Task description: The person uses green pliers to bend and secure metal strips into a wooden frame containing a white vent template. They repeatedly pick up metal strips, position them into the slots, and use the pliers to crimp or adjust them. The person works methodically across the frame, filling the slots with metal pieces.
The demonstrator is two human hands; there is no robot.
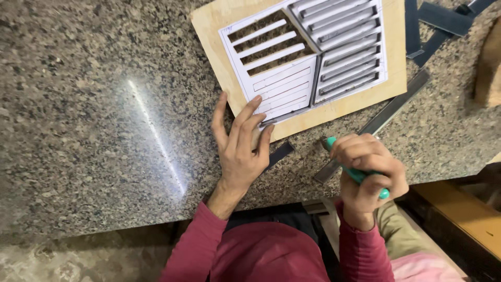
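A thin wooden board lies on the speckled granite countertop. On it is a white paper template with slatted cut-outs, some showing the stone pattern, others dark strips. My left hand rests flat, fingers spread, with the fingertips pressing the board's near corner and the paper's edge. My right hand is closed around a teal-handled tool, held just off the board's near edge, tip pointing toward the board.
A long metal ruler lies diagonally beside the board. A short dark strip sits between my hands. More dark strips lie at the top right. A wooden piece is at the right edge.
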